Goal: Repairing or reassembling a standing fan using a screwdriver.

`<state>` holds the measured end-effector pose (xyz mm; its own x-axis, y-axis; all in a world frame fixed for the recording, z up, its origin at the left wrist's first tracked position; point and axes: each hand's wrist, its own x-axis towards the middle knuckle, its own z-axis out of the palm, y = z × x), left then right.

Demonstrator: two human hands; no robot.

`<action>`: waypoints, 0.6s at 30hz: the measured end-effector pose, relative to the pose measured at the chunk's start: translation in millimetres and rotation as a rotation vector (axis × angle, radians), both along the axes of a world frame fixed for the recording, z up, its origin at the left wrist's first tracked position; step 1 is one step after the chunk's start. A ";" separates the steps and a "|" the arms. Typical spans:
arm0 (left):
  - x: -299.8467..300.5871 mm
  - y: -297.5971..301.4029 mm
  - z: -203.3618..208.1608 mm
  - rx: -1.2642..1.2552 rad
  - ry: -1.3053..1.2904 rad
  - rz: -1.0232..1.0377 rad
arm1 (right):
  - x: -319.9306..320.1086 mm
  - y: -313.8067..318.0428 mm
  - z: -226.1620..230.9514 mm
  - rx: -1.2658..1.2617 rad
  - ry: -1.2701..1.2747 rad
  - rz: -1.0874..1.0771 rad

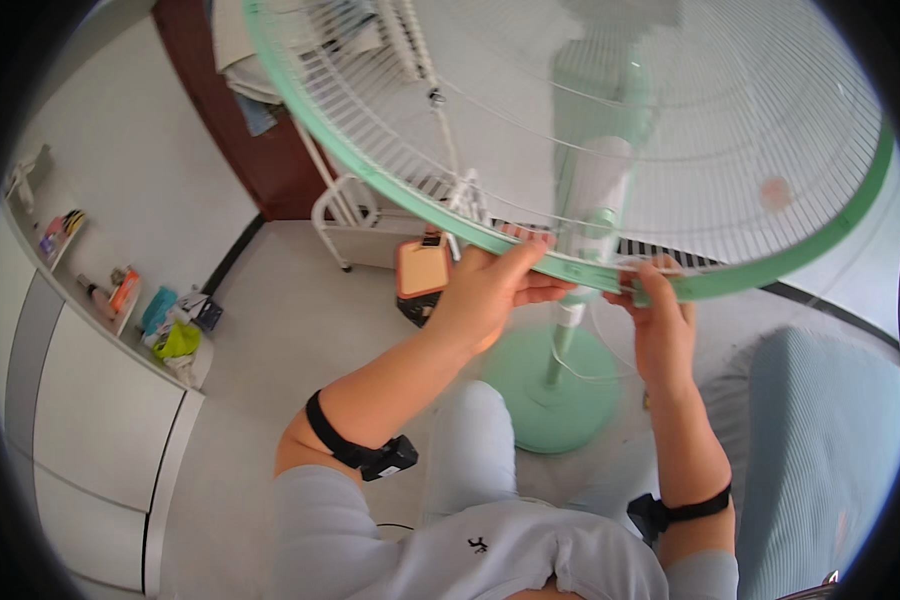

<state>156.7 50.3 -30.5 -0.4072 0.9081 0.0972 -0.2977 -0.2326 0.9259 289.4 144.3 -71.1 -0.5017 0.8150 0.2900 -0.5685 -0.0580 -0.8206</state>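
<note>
A large round fan guard with white wires and a mint-green rim [410, 205] fills the upper part of the head view. My left hand [490, 290] is closed on the lower rim, thumb on top and fingers curled beneath it. A short way to the right, my right hand [660, 315] pinches the same rim, its thumb against the green band. Behind the wires stands the fan's green and white pole [567, 315], rising from a round green base [550, 405] on the floor. A thin pale cord loops beside the pole.
At the right is a bed or cushioned seat with a blue ribbed cover [820, 460]. A white wheeled rack [370, 240] and an orange-rimmed box [423, 270] stand beyond my left arm. White cabinets [105, 400] with cluttered shelves line the left wall, near a dark red door [260, 150].
</note>
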 end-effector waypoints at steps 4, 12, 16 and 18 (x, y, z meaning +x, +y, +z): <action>-2.6 0.3 4.8 0.006 -0.046 -0.007 | -9.3 -1.2 10.2 0.013 -0.008 0.020; -1.2 3.0 5.4 0.034 -0.012 0.016 | -9.5 -0.8 17.3 0.070 -0.009 -0.009; -0.4 4.0 8.2 0.051 0.005 0.114 | -12.6 -5.2 24.0 0.010 -0.017 0.005; 0.4 7.6 11.5 0.026 0.002 0.137 | -12.2 -3.9 22.6 -0.001 -0.021 -0.012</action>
<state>157.1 57.9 -19.0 -0.5269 0.8413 0.1210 -0.2595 -0.2948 0.9196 277.2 140.4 -48.5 -0.4981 0.8211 0.2789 -0.5520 -0.0522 -0.8322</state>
